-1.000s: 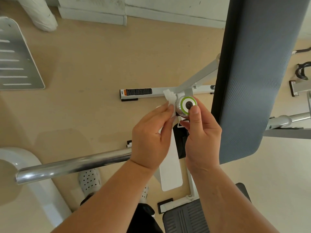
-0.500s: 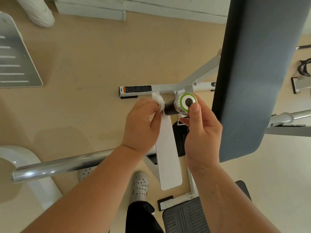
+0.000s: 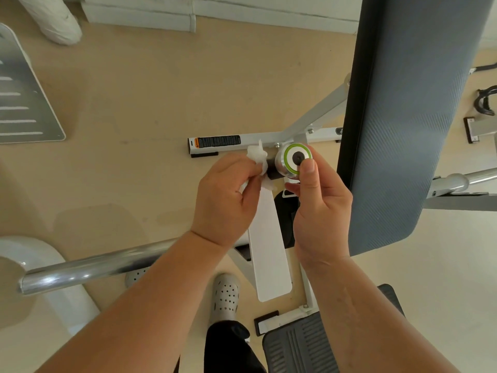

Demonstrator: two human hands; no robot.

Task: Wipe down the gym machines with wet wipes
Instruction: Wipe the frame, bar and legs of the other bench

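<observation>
Left hand [image 3: 226, 200] has drawn the wet wipe [image 3: 255, 155] back from the end cap [image 3: 289, 164].

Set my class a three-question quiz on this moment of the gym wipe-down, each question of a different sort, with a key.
1. True or false: the left hand holds the wet wipe against the black grip beside the silver end cap.
2. The right hand has its thumb: A on the cap's round face; B on the wipe; C on nothing.
3. Missing word: the ring on the cap's face is ____.
Key: 1 true; 2 A; 3 green.
</observation>
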